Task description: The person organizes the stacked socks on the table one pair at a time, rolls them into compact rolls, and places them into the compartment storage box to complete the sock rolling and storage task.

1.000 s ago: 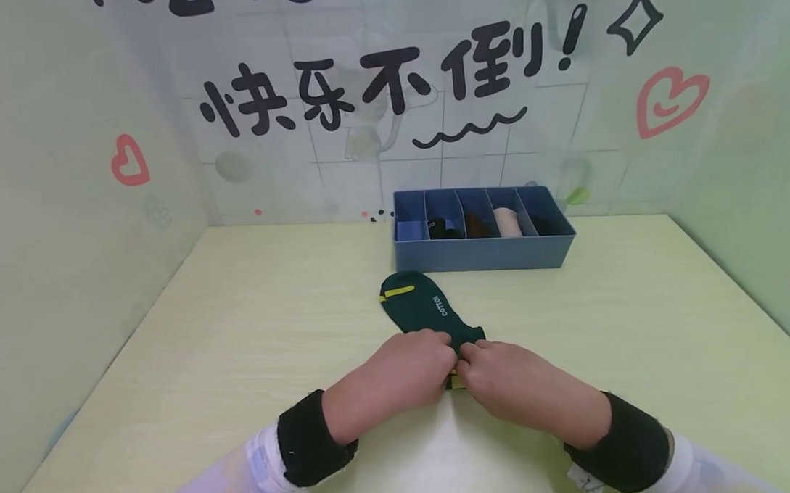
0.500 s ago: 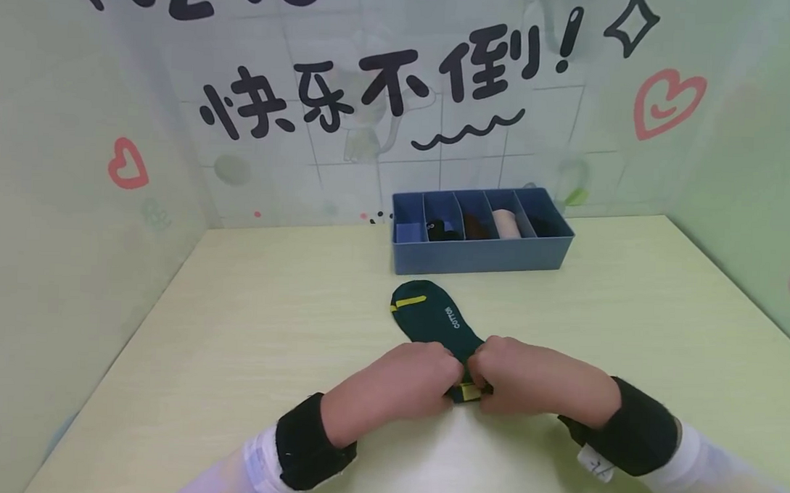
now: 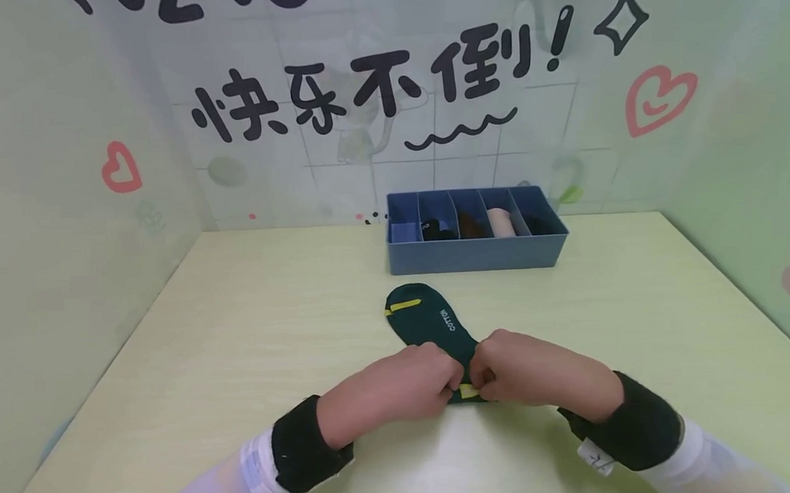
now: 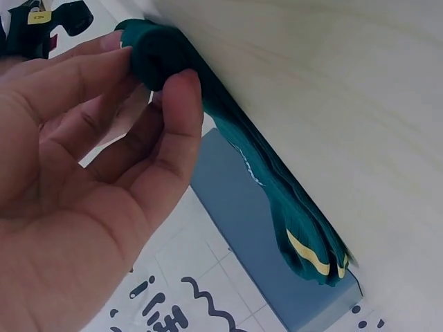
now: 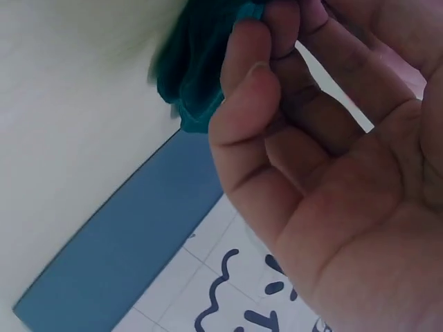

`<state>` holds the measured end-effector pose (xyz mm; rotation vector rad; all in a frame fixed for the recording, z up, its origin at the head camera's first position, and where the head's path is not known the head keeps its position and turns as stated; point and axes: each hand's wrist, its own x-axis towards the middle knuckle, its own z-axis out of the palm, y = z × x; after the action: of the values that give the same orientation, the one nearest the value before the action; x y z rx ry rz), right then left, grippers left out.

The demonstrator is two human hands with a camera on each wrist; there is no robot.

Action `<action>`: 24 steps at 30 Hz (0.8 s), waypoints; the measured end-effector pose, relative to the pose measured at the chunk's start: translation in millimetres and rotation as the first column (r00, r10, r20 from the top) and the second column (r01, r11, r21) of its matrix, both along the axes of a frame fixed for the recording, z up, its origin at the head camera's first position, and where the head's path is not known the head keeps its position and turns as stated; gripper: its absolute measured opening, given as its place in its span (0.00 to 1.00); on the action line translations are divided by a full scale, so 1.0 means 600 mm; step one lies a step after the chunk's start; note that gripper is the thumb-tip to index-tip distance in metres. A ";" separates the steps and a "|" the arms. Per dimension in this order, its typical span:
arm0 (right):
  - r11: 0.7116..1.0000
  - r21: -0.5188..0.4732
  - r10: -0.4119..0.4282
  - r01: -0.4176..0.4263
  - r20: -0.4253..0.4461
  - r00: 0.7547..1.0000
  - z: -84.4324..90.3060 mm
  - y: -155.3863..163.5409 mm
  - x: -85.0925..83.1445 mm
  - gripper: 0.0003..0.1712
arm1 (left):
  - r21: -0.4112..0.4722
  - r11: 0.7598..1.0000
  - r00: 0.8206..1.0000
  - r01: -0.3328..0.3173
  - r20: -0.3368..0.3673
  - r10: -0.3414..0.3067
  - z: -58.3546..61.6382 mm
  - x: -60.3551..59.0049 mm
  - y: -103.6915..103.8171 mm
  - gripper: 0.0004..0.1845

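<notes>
Head view shows the left hand [image 3: 400, 381] and right hand [image 3: 528, 371] side by side on a pale yellow-green tabletop [image 3: 235, 328], both pinching the rolled near end of a dark green cotton sock with yellow stripes [image 3: 428, 322]. Its toe lies flat just beyond the fingers. Farther beyond stands a blue plastic divided organiser box [image 3: 476, 253] holding rolled socks.

sock [image 3: 431, 322] cuff end: hidden under hands | organizer [image 3: 476, 251] contents: unclear
</notes>
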<state>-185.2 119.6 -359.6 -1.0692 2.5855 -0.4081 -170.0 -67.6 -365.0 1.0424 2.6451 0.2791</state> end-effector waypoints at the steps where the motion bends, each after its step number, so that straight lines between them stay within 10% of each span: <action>1: 0.999 0.025 0.020 -0.019 -0.046 0.999 0.000 -0.002 0.003 0.11 | 0.005 1.000 1.000 -0.004 0.008 0.004 -0.001 0.000 -0.001 0.16; 4: 0.982 0.165 0.134 -0.092 -0.269 0.954 -0.001 -0.009 0.016 0.07 | 0.023 0.999 0.999 -0.037 0.035 0.036 -0.002 -0.002 -0.003 0.16; 11: 0.912 0.398 0.372 -0.103 -0.692 0.619 -0.012 -0.023 0.046 0.08 | 0.073 0.994 0.992 -0.087 0.098 0.080 -0.001 -0.013 -0.010 0.15; 16: 0.918 0.380 0.382 -0.110 -0.780 0.496 -0.022 -0.027 0.047 0.07 | 0.091 0.994 0.993 -0.062 0.105 0.052 0.000 -0.015 -0.015 0.20; 19: 0.927 0.350 0.367 -0.139 -0.761 0.535 -0.026 -0.026 0.037 0.07 | 0.073 0.996 0.995 -0.049 0.094 0.042 -0.001 -0.015 -0.015 0.21; 24: 0.951 0.239 0.297 -0.197 -0.524 0.798 -0.027 -0.013 0.007 0.08 | -0.079 0.997 0.994 0.013 -0.104 -0.021 -0.006 -0.005 -0.008 0.12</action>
<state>-181.1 111.5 -375.7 -1.6321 2.8206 0.2352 -173.3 -72.2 -368.8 1.0819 2.7146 0.1194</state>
